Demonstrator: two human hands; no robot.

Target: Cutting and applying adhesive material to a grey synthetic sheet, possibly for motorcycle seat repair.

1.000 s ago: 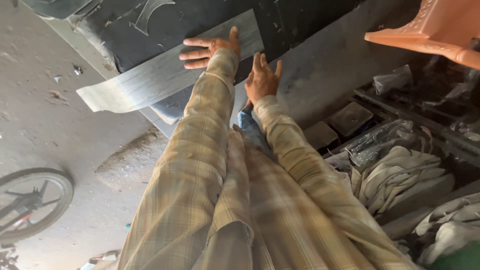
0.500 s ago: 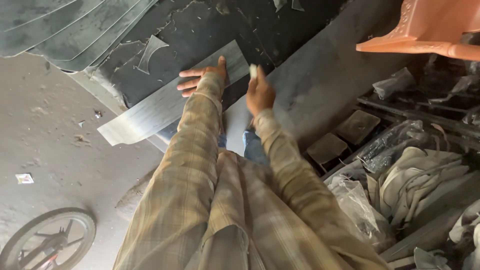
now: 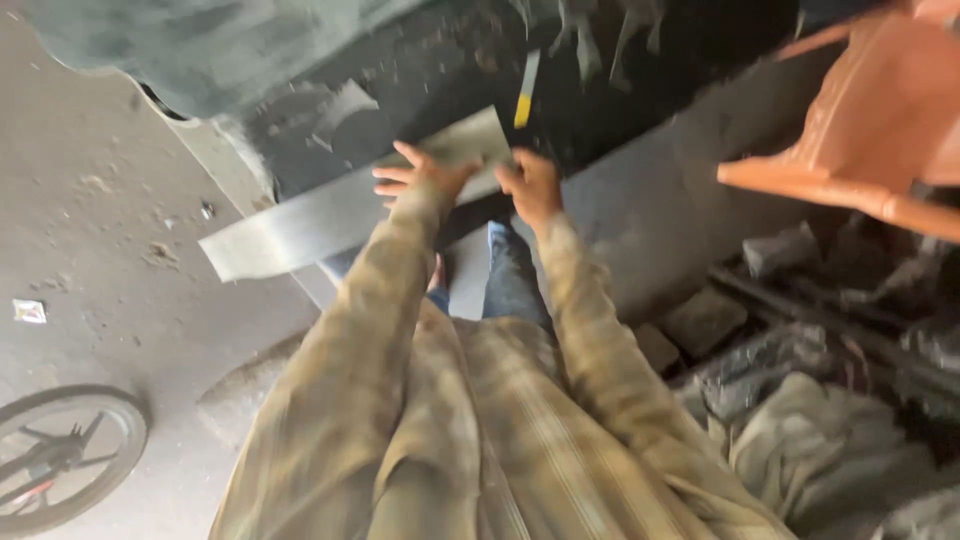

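Your left hand (image 3: pixel 425 180) lies flat, fingers spread, on the long grey metal strip (image 3: pixel 340 215) mid-frame. Your right hand (image 3: pixel 530 185) touches its upper end, its grip too blurred to tell; the strip still lies on the dark counter (image 3: pixel 620 120).

Item 1: small packet or wrapper (image 3: pixel 29 311), roughly square, white with faint coloured marking, lying flat on the grey floor (image 3: pixel 110 200) at the far left edge of view, well apart from everything else; too blurred to tell more.

Item 2: narrow strip or tag (image 3: pixel 526 90), pale at the upper end and yellow at the lower end, lying at a slight tilt on the dark surface near the top centre; whether it is a label cannot be told.

Signs, screens: none visible.
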